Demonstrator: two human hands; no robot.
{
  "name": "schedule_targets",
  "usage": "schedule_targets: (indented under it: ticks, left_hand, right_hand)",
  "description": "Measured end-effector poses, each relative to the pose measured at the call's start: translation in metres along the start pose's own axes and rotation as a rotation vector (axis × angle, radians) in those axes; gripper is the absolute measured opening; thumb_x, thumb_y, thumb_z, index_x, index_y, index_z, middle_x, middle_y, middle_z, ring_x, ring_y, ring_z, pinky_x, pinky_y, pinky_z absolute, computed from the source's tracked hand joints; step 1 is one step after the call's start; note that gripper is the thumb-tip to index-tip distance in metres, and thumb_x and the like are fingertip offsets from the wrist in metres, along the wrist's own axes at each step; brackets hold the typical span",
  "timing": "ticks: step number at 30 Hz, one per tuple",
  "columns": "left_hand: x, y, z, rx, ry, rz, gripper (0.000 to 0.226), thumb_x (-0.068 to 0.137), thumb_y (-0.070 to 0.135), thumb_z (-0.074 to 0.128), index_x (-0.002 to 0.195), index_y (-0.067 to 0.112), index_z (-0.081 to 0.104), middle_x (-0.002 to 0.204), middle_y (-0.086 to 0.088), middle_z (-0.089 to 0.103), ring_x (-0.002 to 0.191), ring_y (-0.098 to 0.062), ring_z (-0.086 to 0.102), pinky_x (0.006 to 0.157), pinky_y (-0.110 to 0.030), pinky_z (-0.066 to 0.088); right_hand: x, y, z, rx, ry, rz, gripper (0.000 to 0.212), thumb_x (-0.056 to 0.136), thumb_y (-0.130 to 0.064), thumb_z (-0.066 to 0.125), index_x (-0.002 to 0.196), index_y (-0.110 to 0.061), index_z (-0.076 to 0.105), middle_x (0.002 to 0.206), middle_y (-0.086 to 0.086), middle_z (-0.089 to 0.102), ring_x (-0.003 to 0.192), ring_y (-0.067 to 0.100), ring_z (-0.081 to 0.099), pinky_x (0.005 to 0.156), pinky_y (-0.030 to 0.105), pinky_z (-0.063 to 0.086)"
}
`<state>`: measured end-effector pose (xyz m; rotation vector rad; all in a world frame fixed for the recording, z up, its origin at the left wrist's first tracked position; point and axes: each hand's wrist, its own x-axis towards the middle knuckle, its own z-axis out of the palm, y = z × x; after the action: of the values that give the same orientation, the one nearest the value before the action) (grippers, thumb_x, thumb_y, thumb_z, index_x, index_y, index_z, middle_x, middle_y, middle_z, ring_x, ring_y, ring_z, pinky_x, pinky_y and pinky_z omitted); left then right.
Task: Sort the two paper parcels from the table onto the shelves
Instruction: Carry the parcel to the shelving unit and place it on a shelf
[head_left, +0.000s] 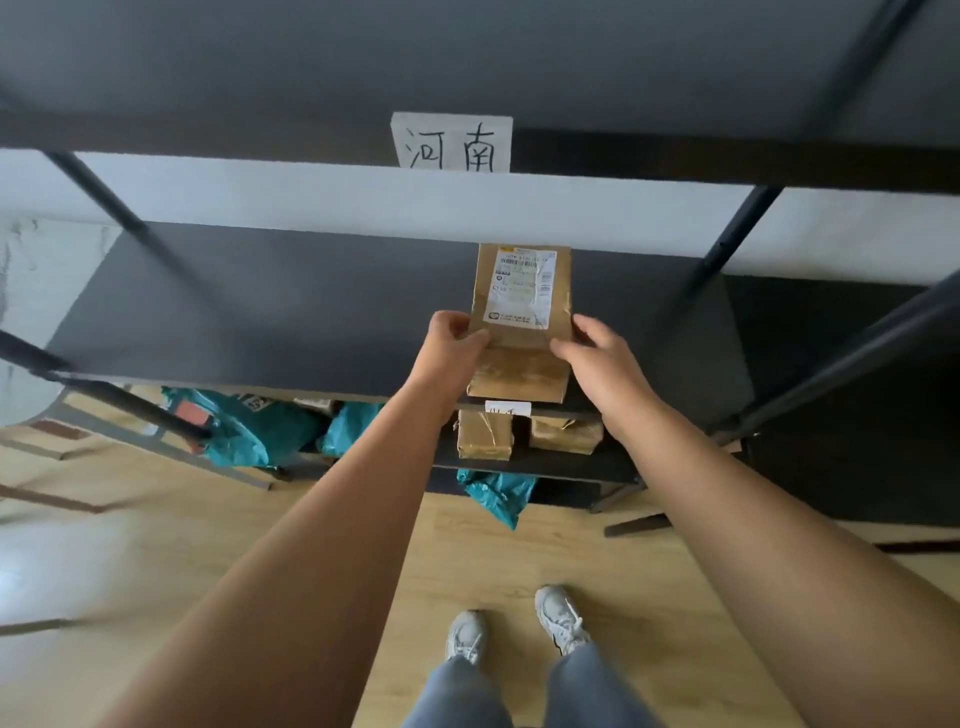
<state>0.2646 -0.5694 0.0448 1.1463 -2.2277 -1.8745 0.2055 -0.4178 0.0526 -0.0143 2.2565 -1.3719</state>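
Both arms stretched fwd. Left hand (451, 347) & right hand (597, 353) pinch the parcel (521, 322) by its side edges, fingers closed on it; parcel flat on mid shelf (270, 312), near edge.

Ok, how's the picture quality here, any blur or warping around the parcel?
Head view: the brown parcel between the hands is fairly sharp, though its label print is unreadable; the shelf frame bows from wide-angle distortion; the floor at lower left is blurred with pale glare.
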Motion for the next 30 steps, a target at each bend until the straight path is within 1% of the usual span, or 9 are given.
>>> schedule_targets:
  ticks: [4, 7, 9, 11, 12, 16, 19, 26, 30]
  left_hand:
    - [0.0, -0.009, -0.005, 0.096, -0.087, 0.044, 0.044, 0.099, 0.018, 0.051, 0.142, 0.018, 0.048, 0.134, 0.002, 0.06, 0.106, -0.014, 0.06, 0.078, -0.024, 0.043]
    - [-0.007, -0.017, -0.009, 0.142, -0.11, 0.078, 0.051, 0.1, 0.017, 0.05, 0.149, 0.022, 0.042, 0.147, 0.002, 0.053, 0.127, -0.018, 0.055, 0.085, -0.024, 0.04]
    - [-0.015, -0.025, -0.01, 0.209, -0.041, 0.148, 0.051, 0.101, 0.016, 0.049, 0.151, 0.022, 0.041, 0.149, 0.0, 0.051, 0.13, -0.019, 0.054, 0.086, -0.024, 0.042]
    - [-0.021, -0.036, -0.009, 0.302, -0.029, 0.238, 0.051, 0.101, 0.011, 0.046, 0.151, 0.023, 0.041, 0.151, -0.001, 0.049, 0.13, -0.019, 0.055, 0.087, -0.022, 0.044]
    - [-0.023, -0.041, -0.008, 0.342, -0.038, 0.266, 0.054, 0.101, 0.008, 0.045, 0.152, 0.024, 0.039, 0.153, -0.002, 0.046, 0.131, -0.019, 0.054, 0.088, -0.021, 0.043]
    - [-0.026, -0.049, -0.003, 0.413, -0.028, 0.282, 0.06, 0.1, 0.004, 0.042, 0.156, 0.025, 0.031, 0.161, -0.001, 0.036, 0.14, -0.019, 0.045, 0.105, -0.029, 0.043]
    - [-0.022, -0.046, -0.001, 0.501, 0.007, 0.301, 0.062, 0.101, 0.004, 0.043, 0.157, 0.027, 0.028, 0.163, 0.002, 0.032, 0.141, -0.019, 0.043, 0.105, -0.028, 0.042]
    - [-0.002, -0.044, -0.001, 0.681, -0.026, 0.307, 0.084, 0.094, -0.005, 0.041, 0.159, 0.038, 0.01, 0.168, 0.009, 0.015, 0.137, -0.024, 0.048, 0.084, -0.031, 0.055]
    - [0.004, -0.041, 0.001, 0.822, -0.016, 0.287, 0.091, 0.094, -0.007, 0.045, 0.159, 0.037, -0.001, 0.17, 0.004, 0.004, 0.145, -0.03, 0.036, 0.093, -0.037, 0.055]
  right_hand:
    - [-0.007, 0.008, 0.009, 0.012, -0.014, 0.006, 0.06, 0.1, -0.02, 0.054, 0.155, -0.029, 0.031, 0.148, -0.003, 0.051, 0.119, 0.015, 0.056, 0.082, 0.022, 0.045]
    - [-0.016, 0.012, 0.014, -0.034, 0.062, -0.016, 0.063, 0.1, -0.019, 0.055, 0.156, -0.029, 0.027, 0.154, -0.001, 0.043, 0.135, 0.021, 0.048, 0.1, 0.036, 0.044]
    - [-0.022, 0.016, 0.015, -0.137, 0.169, -0.087, 0.058, 0.099, -0.02, 0.056, 0.152, -0.027, 0.035, 0.151, 0.002, 0.046, 0.126, 0.021, 0.054, 0.088, 0.026, 0.052]
    - [-0.028, 0.023, 0.017, -0.245, 0.198, -0.18, 0.049, 0.099, -0.02, 0.055, 0.147, -0.025, 0.045, 0.142, 0.004, 0.052, 0.105, 0.014, 0.059, 0.066, 0.012, 0.044]
    - [-0.03, 0.026, 0.018, -0.285, 0.176, -0.212, 0.046, 0.099, -0.019, 0.055, 0.144, -0.024, 0.049, 0.141, 0.005, 0.052, 0.101, 0.012, 0.058, 0.065, 0.012, 0.044]
    - [-0.031, 0.03, 0.019, -0.346, 0.08, -0.235, 0.047, 0.101, -0.015, 0.051, 0.147, -0.021, 0.047, 0.151, 0.004, 0.044, 0.125, 0.018, 0.056, 0.085, 0.021, 0.048]
    - [-0.027, 0.028, 0.014, -0.381, 0.015, -0.23, 0.052, 0.102, -0.013, 0.048, 0.152, -0.022, 0.038, 0.159, 0.003, 0.036, 0.138, 0.021, 0.045, 0.101, 0.026, 0.04]
    - [-0.007, 0.021, 0.011, -0.463, -0.055, -0.21, 0.062, 0.103, -0.012, 0.045, 0.158, -0.03, 0.021, 0.166, -0.003, 0.019, 0.145, 0.022, 0.035, 0.088, 0.019, 0.032]
    - [-0.003, 0.017, 0.012, -0.487, -0.054, -0.215, 0.062, 0.104, -0.017, 0.045, 0.158, -0.031, 0.019, 0.167, -0.004, 0.017, 0.148, 0.023, 0.029, 0.106, 0.029, 0.035]
